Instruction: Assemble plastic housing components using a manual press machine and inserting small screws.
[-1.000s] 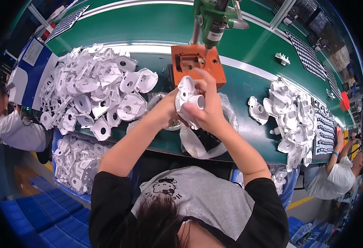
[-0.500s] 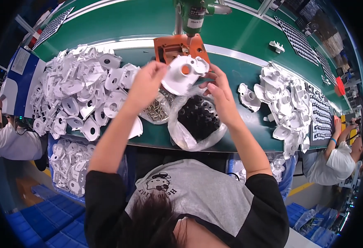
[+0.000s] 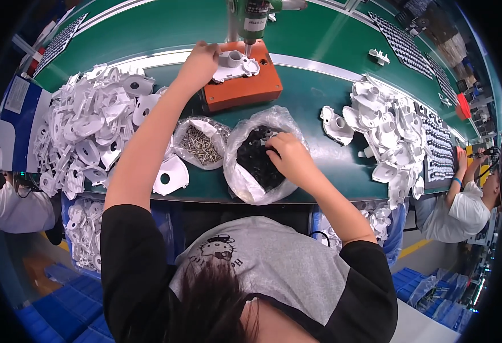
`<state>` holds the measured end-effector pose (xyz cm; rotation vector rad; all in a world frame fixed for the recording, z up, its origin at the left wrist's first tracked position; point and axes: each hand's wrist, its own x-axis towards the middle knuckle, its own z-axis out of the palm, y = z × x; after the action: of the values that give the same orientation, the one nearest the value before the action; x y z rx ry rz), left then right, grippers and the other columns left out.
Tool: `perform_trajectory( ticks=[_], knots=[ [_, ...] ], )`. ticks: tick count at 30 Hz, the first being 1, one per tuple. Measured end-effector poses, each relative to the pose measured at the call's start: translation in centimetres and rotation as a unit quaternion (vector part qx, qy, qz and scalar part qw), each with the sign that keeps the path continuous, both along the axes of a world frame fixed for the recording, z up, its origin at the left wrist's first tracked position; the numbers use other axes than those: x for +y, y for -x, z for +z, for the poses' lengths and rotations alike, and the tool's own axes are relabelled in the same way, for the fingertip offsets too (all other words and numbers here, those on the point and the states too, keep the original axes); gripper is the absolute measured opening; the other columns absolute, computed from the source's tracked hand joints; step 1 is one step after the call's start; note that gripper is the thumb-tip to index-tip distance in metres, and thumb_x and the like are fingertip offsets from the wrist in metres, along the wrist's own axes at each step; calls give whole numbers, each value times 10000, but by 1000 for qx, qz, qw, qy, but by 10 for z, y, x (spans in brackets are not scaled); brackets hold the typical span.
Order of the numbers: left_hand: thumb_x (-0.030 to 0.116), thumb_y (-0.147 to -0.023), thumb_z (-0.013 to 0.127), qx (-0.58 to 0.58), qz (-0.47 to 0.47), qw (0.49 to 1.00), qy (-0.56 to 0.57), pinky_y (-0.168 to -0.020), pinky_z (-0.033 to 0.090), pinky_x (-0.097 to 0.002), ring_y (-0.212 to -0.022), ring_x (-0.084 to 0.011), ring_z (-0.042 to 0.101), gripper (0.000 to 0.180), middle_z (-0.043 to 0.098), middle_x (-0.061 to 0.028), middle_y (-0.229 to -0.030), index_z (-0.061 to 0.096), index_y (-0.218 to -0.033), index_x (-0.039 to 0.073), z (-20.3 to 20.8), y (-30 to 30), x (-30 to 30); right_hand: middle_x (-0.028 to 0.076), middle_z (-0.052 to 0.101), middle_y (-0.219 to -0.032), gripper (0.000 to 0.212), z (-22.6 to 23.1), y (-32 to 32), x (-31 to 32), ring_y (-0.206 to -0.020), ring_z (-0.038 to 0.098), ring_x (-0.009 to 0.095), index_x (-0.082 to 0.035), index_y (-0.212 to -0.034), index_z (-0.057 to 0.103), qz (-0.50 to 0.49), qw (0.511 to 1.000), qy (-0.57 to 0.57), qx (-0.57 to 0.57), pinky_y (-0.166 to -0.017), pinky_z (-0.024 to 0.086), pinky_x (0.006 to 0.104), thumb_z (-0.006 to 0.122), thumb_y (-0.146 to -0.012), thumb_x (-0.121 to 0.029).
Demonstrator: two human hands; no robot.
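A white plastic housing part point(image 3: 235, 67) with a raised round collar lies on an orange fixture block point(image 3: 245, 93). My left hand point(image 3: 203, 60) grips its left end, fingers bent over the edge. Just above the part's right side is the tip of a green powered screwdriver point(image 3: 254, 23). My right hand point(image 3: 288, 153) reaches into a clear plastic bag point(image 3: 241, 186) of small black parts point(image 3: 255, 163). Its fingers are pinched together among them, and whatever they hold is hidden. Left of that bag sits a smaller bag of metal screws point(image 3: 201, 146).
A large heap of white plastic parts point(image 3: 85, 126) covers the left of the green bench. More white housings point(image 3: 385, 137) are piled at the right, beside a tray of small parts point(image 3: 438, 151). One white part point(image 3: 171, 175) rests at the front edge. Co-workers sit on both sides.
The white housing has gone from between both hands onto the orange block. My right hand has let go of it and moved down into the bag of black parts. My left stays on it.
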<state>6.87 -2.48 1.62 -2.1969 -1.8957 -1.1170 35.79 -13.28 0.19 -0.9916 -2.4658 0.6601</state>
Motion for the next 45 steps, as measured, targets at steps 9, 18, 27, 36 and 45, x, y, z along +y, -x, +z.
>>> perform_trajectory(
  ticks=[9, 18, 27, 36, 45],
  knots=[
    [150, -777, 607, 159, 85, 980, -78, -798, 443, -395, -891, -300, 565, 209, 579, -155, -926, 569, -954, 45, 28, -38, -41, 128, 572, -798, 219, 8, -3, 8, -694, 564, 254, -11, -967, 625, -23, 989, 135, 49, -647, 462, 327, 572, -756, 19],
    [95, -850, 529, 57, -69, 996, -3, -938, 422, -425, -1073, -350, 536, 194, 574, -215, -1091, 507, -1015, -5, 9, -29, -59, 41, 630, -820, 142, 49, -1, 62, -715, 531, 87, 12, -944, 651, -17, 970, 217, 109, -651, 441, 241, 601, -824, -46],
    [63, -759, 543, 185, -52, 977, -95, -903, 459, -387, -1019, -341, 576, 148, 594, -204, -1073, 537, -904, 36, 2, -34, -57, 46, 638, -861, 239, 39, 54, 148, -799, 550, 97, 43, -990, 644, -77, 961, 169, 204, -738, 434, 227, 606, -844, -141],
    [86, -760, 538, 237, -39, 959, -148, -893, 467, -375, -1009, -297, 598, 128, 609, -192, -1059, 534, -883, 52, -3, -34, -62, 63, 639, -833, 249, 30, 63, 146, -663, 546, 87, 29, -992, 639, -113, 938, 186, 271, -568, 436, 223, 620, -834, -163],
    [99, -761, 540, 252, -41, 958, -134, -899, 465, -367, -1017, -303, 600, 149, 615, -194, -1071, 559, -904, 65, -1, -29, -56, 61, 636, -804, 256, 24, 63, 150, -647, 544, 85, 33, -995, 636, -107, 930, 181, 302, -557, 439, 224, 623, -832, -164]
  ],
)
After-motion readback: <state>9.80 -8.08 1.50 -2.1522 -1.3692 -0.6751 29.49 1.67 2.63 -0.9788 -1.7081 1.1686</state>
